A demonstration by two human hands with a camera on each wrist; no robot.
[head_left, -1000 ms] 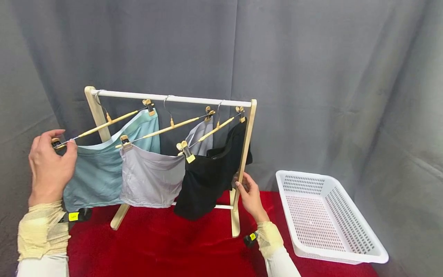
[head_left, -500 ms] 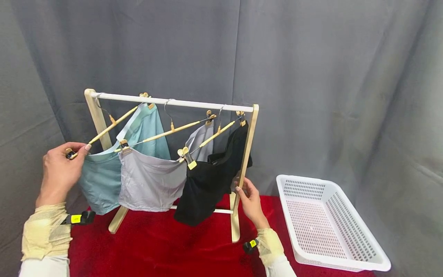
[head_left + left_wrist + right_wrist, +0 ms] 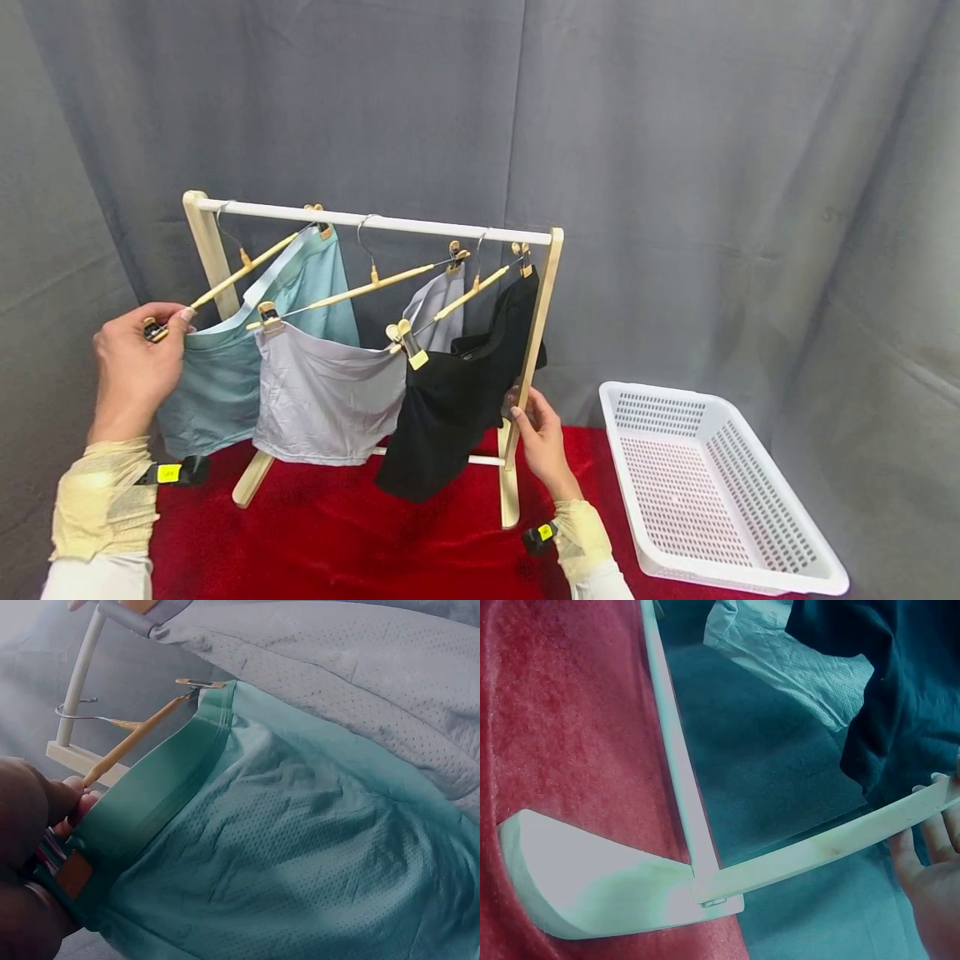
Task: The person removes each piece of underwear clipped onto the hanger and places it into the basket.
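Observation:
A small wooden rack (image 3: 542,308) with a white rail (image 3: 375,222) stands on a red cloth (image 3: 360,533). Three clip hangers hang from the rail with a teal garment (image 3: 217,392), a pale grey garment (image 3: 330,400) and a black garment (image 3: 450,400). My left hand (image 3: 138,367) pinches the near clip (image 3: 155,331) of the teal garment's hanger (image 3: 240,271); the left wrist view shows fingers (image 3: 71,806) at that clip by the teal waistband (image 3: 150,802). My right hand (image 3: 542,437) grips the rack's right upright (image 3: 840,847) low down, beside the black garment (image 3: 900,697).
An empty white perforated basket (image 3: 720,492) sits right of the rack, partly on the red cloth. Grey curtain (image 3: 675,167) hangs behind everything. The rack's foot (image 3: 592,892) rests on the red cloth. Both wrists wear cream bands with black-and-yellow tags.
My left hand pulled the teal hanger's near end down and slightly right, tilting the hanger steeper and swinging the teal garment. My right hand stayed on the upright.

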